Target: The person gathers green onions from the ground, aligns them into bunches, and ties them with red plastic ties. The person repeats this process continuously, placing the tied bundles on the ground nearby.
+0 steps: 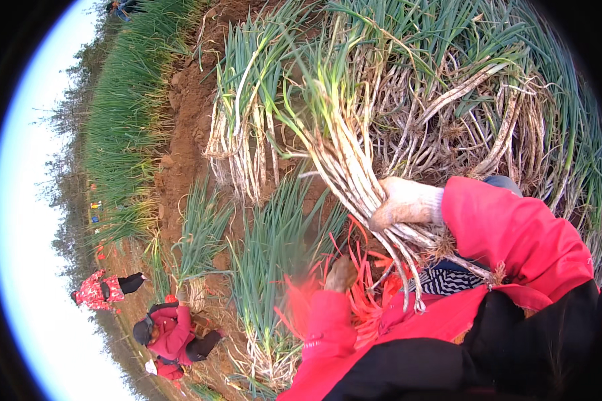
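My right hand point(406, 204), in a soiled white knit glove, grips a bunch of long green onions point(348, 165) around their pale stalks. Their green tops point to the upper left of the picture, and their roots hang over my lap. My left hand point(340, 274), in a dirt-browned glove, is at a tangle of red plastic strips point(366, 316) by my lap. Some strips beside that hand are blurred, and whether its fingers hold any cannot be made out. A bundle of green onions point(266, 280) lies on the soil just beyond my left hand.
The view lies sideways, sky at left. A large heap of pulled green onions point(456, 110) and a smaller pile point(246, 140) lie on brown soil point(188, 115). Standing onion rows point(125, 130) grow beyond. A person in a dark red jacket point(173, 333) crouches nearby; others are farther off.
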### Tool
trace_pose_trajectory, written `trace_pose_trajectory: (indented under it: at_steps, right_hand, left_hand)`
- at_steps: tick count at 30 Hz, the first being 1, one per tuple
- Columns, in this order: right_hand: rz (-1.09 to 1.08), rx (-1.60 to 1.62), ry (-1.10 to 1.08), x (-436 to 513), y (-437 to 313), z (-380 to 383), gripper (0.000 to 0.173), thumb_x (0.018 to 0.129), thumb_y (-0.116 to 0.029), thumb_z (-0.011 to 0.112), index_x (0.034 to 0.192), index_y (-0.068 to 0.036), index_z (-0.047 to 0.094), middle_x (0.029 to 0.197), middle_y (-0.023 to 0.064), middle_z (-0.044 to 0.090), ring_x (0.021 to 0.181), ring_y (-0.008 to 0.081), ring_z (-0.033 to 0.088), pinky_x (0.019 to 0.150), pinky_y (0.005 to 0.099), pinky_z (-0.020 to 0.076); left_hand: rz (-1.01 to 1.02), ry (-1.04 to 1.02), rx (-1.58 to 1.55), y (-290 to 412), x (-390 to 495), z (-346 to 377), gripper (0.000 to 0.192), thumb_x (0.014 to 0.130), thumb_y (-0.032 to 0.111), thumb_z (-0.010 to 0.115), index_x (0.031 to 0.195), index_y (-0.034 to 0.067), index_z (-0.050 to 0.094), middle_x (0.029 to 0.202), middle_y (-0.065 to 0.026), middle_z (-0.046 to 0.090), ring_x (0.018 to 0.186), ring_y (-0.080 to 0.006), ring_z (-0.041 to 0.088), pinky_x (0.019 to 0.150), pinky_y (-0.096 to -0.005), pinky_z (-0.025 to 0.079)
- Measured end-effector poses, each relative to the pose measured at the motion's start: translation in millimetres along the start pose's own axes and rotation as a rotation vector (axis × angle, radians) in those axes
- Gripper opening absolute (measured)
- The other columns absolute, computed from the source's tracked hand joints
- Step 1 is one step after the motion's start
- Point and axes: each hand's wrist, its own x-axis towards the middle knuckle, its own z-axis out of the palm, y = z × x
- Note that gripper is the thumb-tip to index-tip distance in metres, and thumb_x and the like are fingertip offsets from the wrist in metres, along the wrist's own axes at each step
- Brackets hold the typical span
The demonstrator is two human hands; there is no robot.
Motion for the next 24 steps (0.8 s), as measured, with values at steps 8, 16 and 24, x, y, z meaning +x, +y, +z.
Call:
trace_pose_trajectory:
  at_steps: [8,16,24]
  right_hand:
    - [0.125,-0.381,0.064,3.0,38.1,-5.1,0.057,0.086,-0.053,0.073,0.123,-0.01,0.074,0.117,0.0198,0.076,0.109,0.0326,0.072,0.097,0.0414,0.0543]
    - [-0.357,-0.147,0.593,-136.9,21.8,-111.3,0.053,0.102,-0.032,0.07,0.143,-0.001,0.06,0.128,0.0141,0.073,0.118,0.0244,0.069,0.103,0.0382,0.054]
    - [0.19,0.319,1.202,-256.2,198.3,-223.6,0.055,0.099,-0.037,0.069,0.14,-0.001,0.061,0.105,0.0094,0.072,0.087,0.0191,0.07,0.073,0.036,0.0599]
  left_hand:
    - [-0.181,-0.173,-0.082,73.9,41.2,123.4,0.039,0.106,0.02,0.057,0.136,-0.004,0.058,0.1,-0.0183,0.073,0.075,-0.0249,0.071,0.069,-0.0356,0.064]
    - [0.351,-0.275,-0.089,111.0,-3.5,-32.4,0.039,0.087,0.032,0.083,0.106,0.001,0.067,0.081,-0.01,0.07,0.072,-0.0264,0.073,0.073,-0.0418,0.067]
    - [0.21,-0.086,0.506,-2.6,103.7,55.5,0.055,0.083,0.021,0.083,0.128,-0.002,0.062,0.112,-0.0207,0.069,0.096,-0.0336,0.069,0.083,-0.0458,0.059]
